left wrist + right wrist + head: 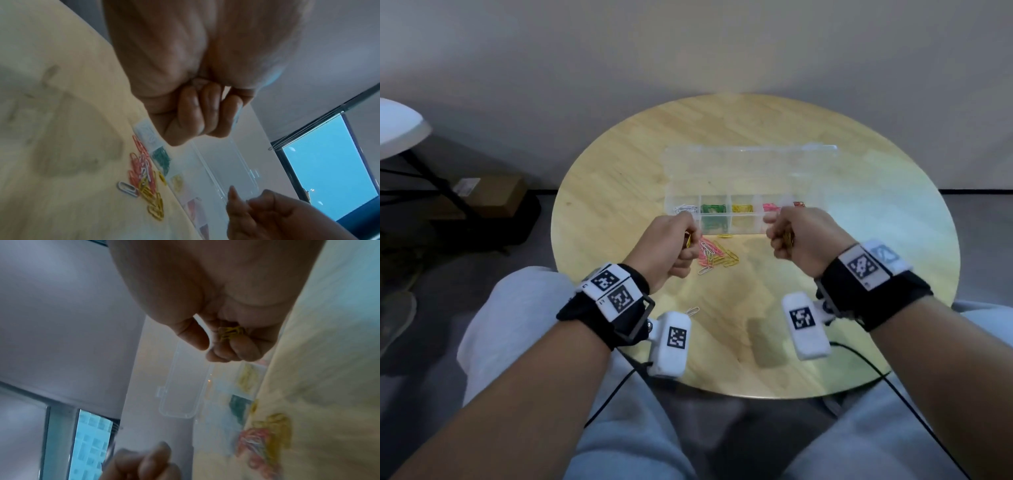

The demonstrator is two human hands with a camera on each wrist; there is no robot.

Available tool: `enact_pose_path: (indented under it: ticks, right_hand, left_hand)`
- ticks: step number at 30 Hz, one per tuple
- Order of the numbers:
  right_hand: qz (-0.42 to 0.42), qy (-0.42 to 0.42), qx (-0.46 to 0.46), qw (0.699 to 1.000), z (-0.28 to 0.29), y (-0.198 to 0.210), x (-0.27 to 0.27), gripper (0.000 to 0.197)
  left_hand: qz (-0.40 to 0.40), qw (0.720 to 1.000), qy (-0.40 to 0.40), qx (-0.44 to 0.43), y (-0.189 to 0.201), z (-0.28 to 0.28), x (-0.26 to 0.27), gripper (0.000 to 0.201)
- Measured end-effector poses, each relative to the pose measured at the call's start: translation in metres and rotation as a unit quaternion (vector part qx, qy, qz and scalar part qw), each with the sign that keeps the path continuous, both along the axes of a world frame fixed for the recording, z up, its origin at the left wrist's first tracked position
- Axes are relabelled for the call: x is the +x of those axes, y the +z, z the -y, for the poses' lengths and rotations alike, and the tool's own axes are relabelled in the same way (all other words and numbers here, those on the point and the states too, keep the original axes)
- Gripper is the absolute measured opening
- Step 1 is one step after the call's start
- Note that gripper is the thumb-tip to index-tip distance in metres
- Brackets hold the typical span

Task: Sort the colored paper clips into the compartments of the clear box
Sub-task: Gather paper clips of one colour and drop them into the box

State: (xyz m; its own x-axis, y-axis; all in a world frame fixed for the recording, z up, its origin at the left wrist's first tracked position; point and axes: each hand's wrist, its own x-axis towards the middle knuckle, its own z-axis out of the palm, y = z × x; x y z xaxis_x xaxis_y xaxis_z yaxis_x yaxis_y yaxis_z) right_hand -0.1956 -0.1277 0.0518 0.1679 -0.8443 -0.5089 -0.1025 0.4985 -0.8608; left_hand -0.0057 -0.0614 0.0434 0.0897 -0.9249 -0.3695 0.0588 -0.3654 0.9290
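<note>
Head view looks down; wrist views look up (close), sharing the clear box [750,192].

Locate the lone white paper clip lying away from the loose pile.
In the head view the lone white paper clip lies on the round wooden table near its front edge, nearer the person than the loose pile, just beside the left wrist camera.

This looks like a plain office or meeting room rather than a home. A small round wooden table [859,192] stands against a bare grey-white wall [688,48], on dark grey flooring [431,359]. To the far left is a white folding table [397,126] on black legs, with a brown cardboard box [496,195] on the floor beneath it. The wrist views show a dark-framed window [324,164] with a roller blind's bead chain [304,131].
</note>
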Motion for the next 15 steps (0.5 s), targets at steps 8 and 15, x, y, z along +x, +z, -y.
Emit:
enact_pose_path:
  ticks: [8,15]
  right_hand:
    - [0.082,-0.059,0.03,0.994,0.055,0.022,0.032,0.035]
    - [0.114,-0.055,0.007,0.992,0.042,0.023,0.033,0.06]
  left_hand:
    - [0.064,0.993,-0.031,0.093,0.017,0.029,-0.009,0.023]
    - [-0.011,0.997,0.004,0.07,0.044,0.065,-0.032,0.015]
